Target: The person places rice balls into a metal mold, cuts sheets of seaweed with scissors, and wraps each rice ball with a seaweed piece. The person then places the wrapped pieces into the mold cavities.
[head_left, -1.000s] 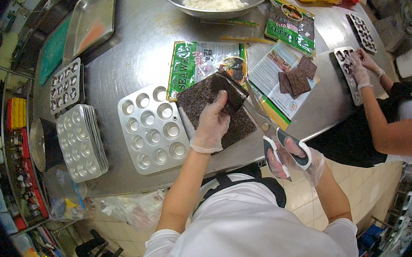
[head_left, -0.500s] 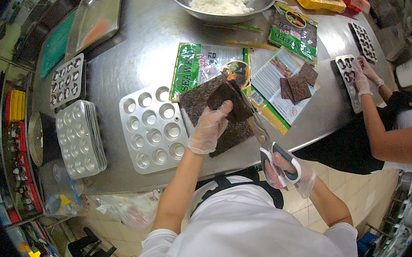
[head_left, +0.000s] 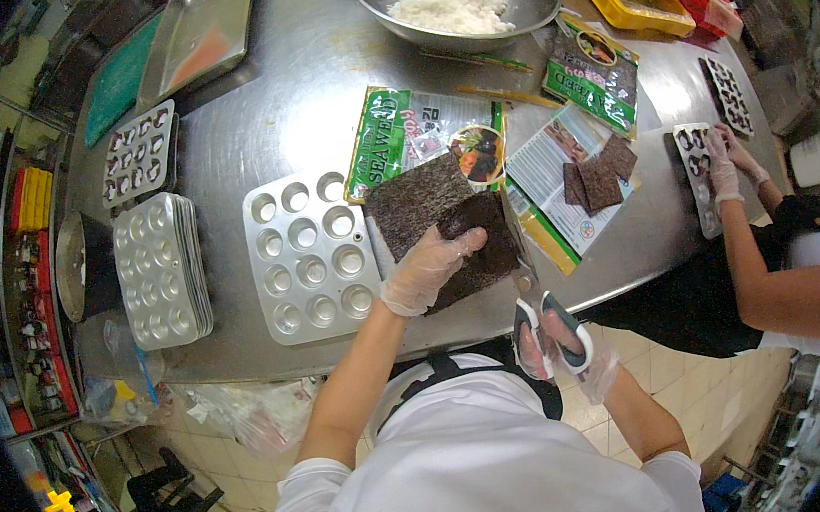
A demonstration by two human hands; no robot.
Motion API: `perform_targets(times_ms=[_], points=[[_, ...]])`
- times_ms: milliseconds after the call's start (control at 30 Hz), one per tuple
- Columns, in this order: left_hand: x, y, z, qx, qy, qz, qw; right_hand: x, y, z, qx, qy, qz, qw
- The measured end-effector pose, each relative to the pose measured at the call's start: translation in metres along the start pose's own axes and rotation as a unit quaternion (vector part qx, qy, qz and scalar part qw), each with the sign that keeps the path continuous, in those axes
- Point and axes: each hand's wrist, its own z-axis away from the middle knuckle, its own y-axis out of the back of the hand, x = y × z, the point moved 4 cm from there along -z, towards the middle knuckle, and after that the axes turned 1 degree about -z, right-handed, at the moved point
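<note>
My left hand (head_left: 432, 272), in a clear plastic glove, pinches a dark seaweed sheet (head_left: 489, 220) between thumb and fingers. Under it lie larger seaweed sheets (head_left: 412, 203), partly covered. My right hand (head_left: 599, 372), also gloved, has its fingers through the handles of white and dark grey scissors (head_left: 566, 332). The blades point away from me, beside the held sheet's lower right corner; whether they touch it I cannot tell. Several small cut seaweed pieces (head_left: 600, 182) rest on a seaweed packet (head_left: 551, 156) to the right. Another green packet (head_left: 380, 144) lies behind the sheets.
A muffin tin (head_left: 296, 290) stands left of my hand, with stacked tins (head_left: 195, 279) and a filled tin (head_left: 138, 157) farther left. A steel bowl (head_left: 385, 21) of rice is at the back. On the right, a co-worker's gloved hands (head_left: 723, 163) work at a tin (head_left: 702, 210).
My left hand has brought the held seaweed sheet slightly right and toward me, baring more of the sheets beneath. The scissor blades no longer reach along the sheet's right edge. The view has shifted slightly.
</note>
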Motion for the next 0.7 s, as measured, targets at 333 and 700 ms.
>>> perform_targets(times_ms=[333,700], points=[[-0.020,-0.002,-0.003,-0.083,0.034,0.003,0.996,0.003,-0.004,-0.008,0.014,0.021,-0.037,0.999],[0.011,0.027,0.000,0.091,-0.305,-0.466,0.825,-0.008,0.070,-0.012,0.343,0.068,0.532,0.771]])
